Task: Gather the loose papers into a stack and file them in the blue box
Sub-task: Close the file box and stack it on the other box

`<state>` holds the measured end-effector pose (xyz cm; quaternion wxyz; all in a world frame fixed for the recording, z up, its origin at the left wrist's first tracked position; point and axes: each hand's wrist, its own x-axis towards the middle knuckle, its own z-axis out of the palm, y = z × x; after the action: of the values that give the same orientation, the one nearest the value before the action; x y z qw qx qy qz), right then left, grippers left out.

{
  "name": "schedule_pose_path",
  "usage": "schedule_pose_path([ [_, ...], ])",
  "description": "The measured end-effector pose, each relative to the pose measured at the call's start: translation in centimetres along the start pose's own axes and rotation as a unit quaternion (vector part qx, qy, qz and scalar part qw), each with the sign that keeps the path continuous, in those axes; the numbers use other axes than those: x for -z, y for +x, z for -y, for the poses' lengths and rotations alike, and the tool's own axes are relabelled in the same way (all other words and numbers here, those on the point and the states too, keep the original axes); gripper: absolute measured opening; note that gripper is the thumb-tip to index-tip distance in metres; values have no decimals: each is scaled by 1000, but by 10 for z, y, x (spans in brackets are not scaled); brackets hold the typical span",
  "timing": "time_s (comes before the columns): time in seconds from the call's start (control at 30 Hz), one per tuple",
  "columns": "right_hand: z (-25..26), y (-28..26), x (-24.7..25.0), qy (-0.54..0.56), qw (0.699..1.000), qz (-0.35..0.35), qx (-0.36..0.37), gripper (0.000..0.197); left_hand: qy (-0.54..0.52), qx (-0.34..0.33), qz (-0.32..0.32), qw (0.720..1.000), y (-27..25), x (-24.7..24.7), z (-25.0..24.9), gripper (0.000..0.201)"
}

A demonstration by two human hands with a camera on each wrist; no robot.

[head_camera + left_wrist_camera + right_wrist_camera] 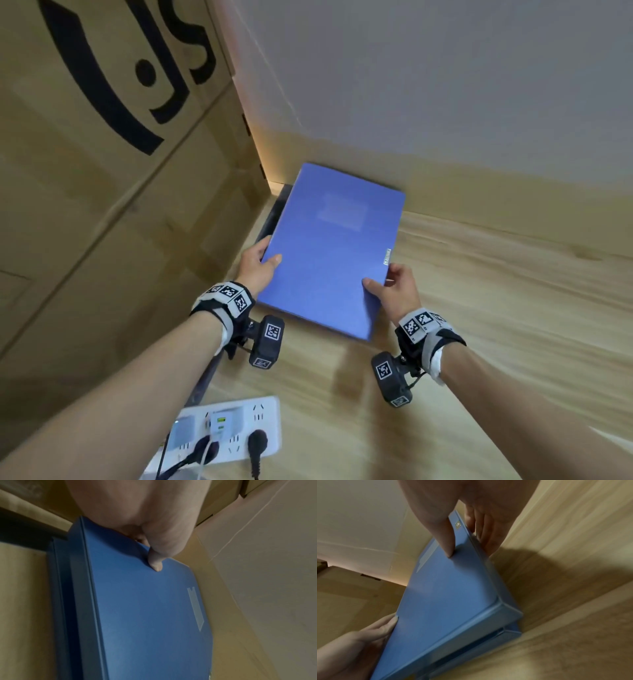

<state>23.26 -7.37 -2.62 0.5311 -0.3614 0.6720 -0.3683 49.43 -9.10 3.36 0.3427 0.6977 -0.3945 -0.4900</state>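
Note:
The blue box [329, 250] is a flat, closed file case held between both hands over the wooden table [496, 325], close to the wall corner. My left hand [260, 265] grips its left edge, thumb on the lid and fingers underneath. My right hand [390, 286] grips the right edge the same way. In the left wrist view the thumb [155, 561] presses the blue box [145, 615] lid. The right wrist view shows the blue box [450, 595] with its near end raised off the table. No loose papers are visible.
A large cardboard carton [102, 171] stands at the left, tight against the box. A white wall [445, 85] rises behind. A white power strip [222, 435] with plugs and cables lies at the near table edge. Bare wood extends to the right.

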Motion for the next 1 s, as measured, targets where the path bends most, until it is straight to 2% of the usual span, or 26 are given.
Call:
schedule_pose_path([
  [0.2,0,3,-23,-12,999,-1,30,48,74,13,-21,997,24,4,12,51],
  [0.4,-11,2,-35,-25,999,-10,34,48,71,20,-33,997,33,2,23,53],
  [1.0,0,1,-24,-79,996,18,22,55,106,20,-50,993,33,-5,28,53],
])
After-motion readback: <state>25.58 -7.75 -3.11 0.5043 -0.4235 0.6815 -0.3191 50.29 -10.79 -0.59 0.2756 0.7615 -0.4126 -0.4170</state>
